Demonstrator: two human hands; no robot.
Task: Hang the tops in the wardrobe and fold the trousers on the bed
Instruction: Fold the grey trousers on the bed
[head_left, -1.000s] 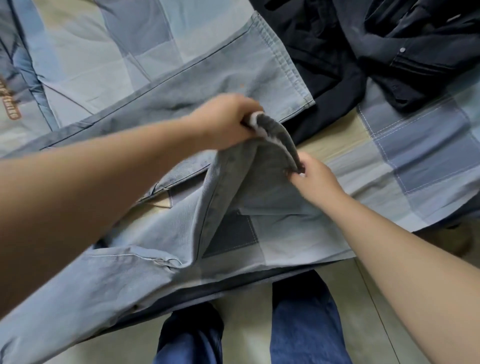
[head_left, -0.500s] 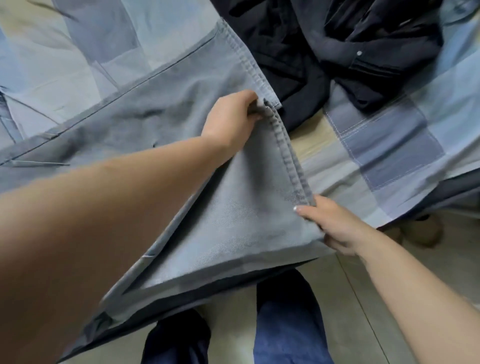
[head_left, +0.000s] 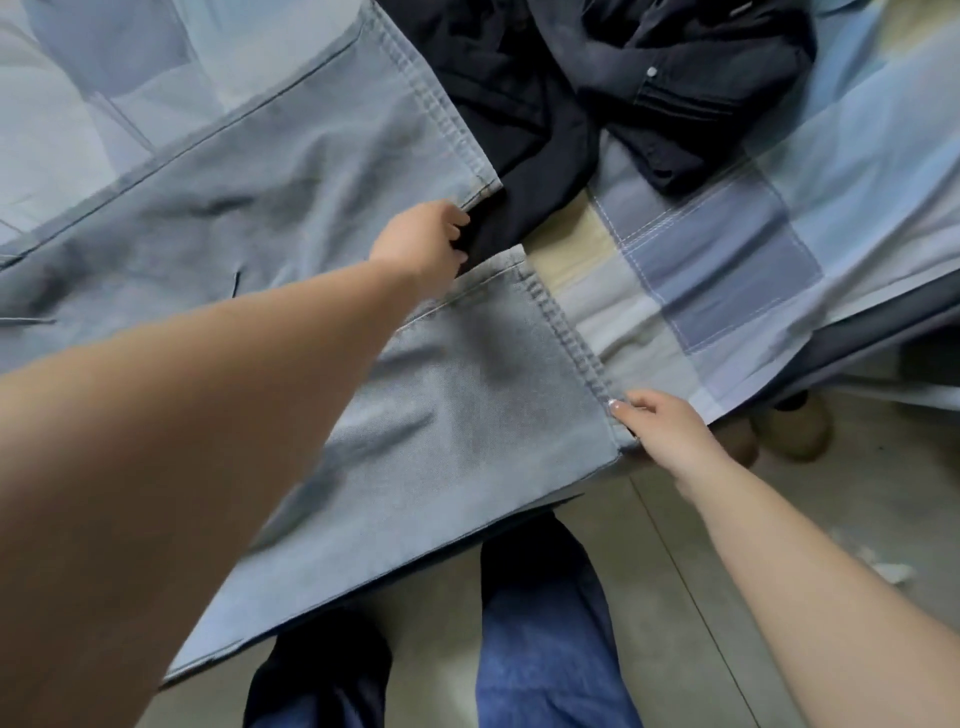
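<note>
Your right hand (head_left: 657, 434) pinches the near hem corner of the pale blue trousers (head_left: 457, 415) spread on the bed (head_left: 727, 270). Your left hand (head_left: 421, 244) curls at the far corner, seemingly gripping it. Pull both corners taut and square before folding.

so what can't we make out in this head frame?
- Left hand: fingertips curl out of sight at the gap between the trouser legs; what they hold is unclear.
- Trousers' waist: cut off by the left edge and covered by the left forearm.
- Dark clothes: heaped and cut by the top edge; which garments, cannot tell.
- Wardrobe: not in view.
</note>
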